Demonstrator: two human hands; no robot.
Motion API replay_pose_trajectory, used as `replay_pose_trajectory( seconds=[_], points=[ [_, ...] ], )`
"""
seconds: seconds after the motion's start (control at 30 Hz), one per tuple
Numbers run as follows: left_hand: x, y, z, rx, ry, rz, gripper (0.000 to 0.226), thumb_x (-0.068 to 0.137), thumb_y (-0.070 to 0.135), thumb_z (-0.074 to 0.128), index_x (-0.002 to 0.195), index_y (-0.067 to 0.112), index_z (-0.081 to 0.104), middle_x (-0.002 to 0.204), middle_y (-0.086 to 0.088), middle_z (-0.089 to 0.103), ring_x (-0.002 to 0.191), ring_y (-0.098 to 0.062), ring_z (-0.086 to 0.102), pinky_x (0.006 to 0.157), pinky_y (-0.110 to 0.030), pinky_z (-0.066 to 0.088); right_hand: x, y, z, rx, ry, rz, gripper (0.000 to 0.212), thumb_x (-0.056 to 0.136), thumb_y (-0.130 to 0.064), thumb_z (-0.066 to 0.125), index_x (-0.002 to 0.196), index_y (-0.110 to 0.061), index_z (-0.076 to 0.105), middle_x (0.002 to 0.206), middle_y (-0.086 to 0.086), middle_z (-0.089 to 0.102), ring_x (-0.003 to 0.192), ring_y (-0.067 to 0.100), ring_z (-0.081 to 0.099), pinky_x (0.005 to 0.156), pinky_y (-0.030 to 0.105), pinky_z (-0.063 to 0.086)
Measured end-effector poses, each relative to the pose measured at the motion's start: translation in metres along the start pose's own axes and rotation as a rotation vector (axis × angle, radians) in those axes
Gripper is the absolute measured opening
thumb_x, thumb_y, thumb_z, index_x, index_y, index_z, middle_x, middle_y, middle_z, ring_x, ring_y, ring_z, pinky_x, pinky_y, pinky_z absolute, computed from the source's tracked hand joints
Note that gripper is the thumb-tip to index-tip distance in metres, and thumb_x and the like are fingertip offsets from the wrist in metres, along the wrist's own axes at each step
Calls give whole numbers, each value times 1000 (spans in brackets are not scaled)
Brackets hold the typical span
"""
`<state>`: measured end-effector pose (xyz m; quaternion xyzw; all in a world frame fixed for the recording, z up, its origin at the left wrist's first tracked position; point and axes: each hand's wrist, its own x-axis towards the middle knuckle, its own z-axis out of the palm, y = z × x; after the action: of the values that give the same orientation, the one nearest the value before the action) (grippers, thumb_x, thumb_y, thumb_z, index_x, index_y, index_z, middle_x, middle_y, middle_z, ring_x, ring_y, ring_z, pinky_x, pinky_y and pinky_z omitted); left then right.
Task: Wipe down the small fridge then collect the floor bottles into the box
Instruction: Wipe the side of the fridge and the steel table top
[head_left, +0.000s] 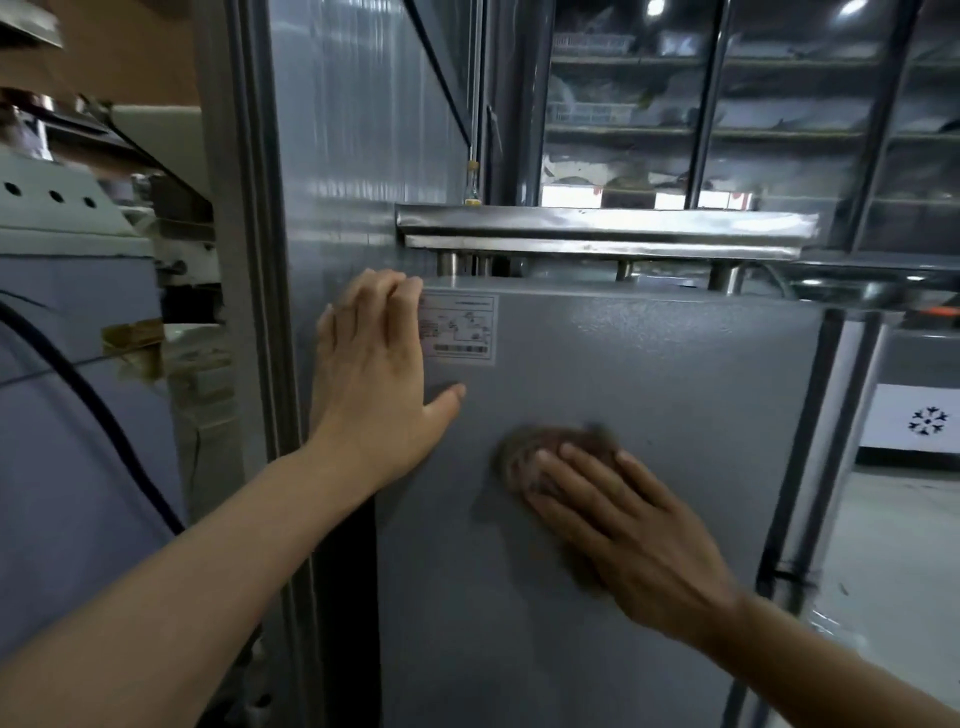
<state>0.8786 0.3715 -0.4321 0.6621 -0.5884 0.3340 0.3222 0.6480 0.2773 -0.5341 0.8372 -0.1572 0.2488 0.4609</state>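
The small grey fridge (649, 395) fills the middle of the view, its flat side panel facing me. A white label with a barcode (460, 327) is stuck near its top left corner. My left hand (376, 379) lies flat against the panel's upper left, its fingertips curling over the top edge. My right hand (618, 525) presses a brown cloth (550, 447) against the panel lower down, fingers straight over it. The cloth is blurred. No floor bottles or box are in view.
A stainless steel shelf (602, 231) on short legs sits just above the fridge. A tall grey cabinet wall (358, 130) stands behind on the left. A steel table leg (810, 467) runs down the right side. Glass-door shelving (753, 104) lies beyond.
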Motion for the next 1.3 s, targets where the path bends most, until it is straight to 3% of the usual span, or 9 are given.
replay_pose_trajectory(
  seconds=[0.1,0.23,0.3,0.37,0.53,0.67,0.77,1.03,1.3],
  points=[
    [3,23,3,31,31,48,83,68,45,70,134,14,28,141,-14,28,136,-33,20,110,-57,13,29,44,-20,12,174,211,66,83,-35,43,145,-16,33,153,10,25,142,28,20,114,44,12],
    [5,56,15,23,11,125,89,72,47,66,140,25,12,146,-8,22,139,-28,12,111,-55,7,30,55,-15,27,253,345,62,87,-36,49,144,-13,37,154,14,23,144,31,18,115,50,14],
    [5,58,18,39,21,102,91,70,50,66,139,27,11,145,-9,25,138,-28,16,109,-57,12,4,33,0,51,224,362,65,86,-37,52,144,-13,34,154,13,20,145,32,11,116,49,9],
    [5,57,17,62,20,88,92,69,53,65,140,27,12,144,-10,26,136,-29,20,106,-59,14,-30,11,12,60,161,321,56,92,-35,41,144,-14,30,153,13,19,146,31,7,117,48,7],
    [4,66,19,39,30,38,90,66,48,66,138,25,18,142,-10,26,136,-30,19,105,-60,17,-55,3,10,26,76,310,54,91,-25,38,142,-10,33,152,16,25,144,32,15,116,46,13],
    [5,82,21,-24,49,-48,85,67,41,67,134,23,19,144,-14,24,137,-32,15,108,-62,13,-14,56,-17,-5,219,652,64,90,-37,36,145,-7,28,153,23,22,143,35,15,116,47,8],
    [14,106,25,-41,56,53,78,71,36,68,135,18,27,140,-13,31,135,-31,23,108,-62,11,-5,77,-22,-10,257,783,63,94,-36,30,148,-4,22,154,26,15,144,36,11,118,46,7],
    [17,128,33,-43,93,132,73,73,41,59,137,20,30,138,-11,37,131,-30,31,106,-58,16,-90,33,-2,-61,45,682,57,94,-34,30,142,-4,27,152,23,20,141,36,18,116,47,5],
    [17,125,39,-45,138,145,73,71,46,55,135,20,32,135,-12,40,128,-30,33,103,-59,20,-38,100,-35,-183,153,727,67,92,-36,33,148,-3,18,155,23,17,144,33,11,116,44,-7]
  ],
)
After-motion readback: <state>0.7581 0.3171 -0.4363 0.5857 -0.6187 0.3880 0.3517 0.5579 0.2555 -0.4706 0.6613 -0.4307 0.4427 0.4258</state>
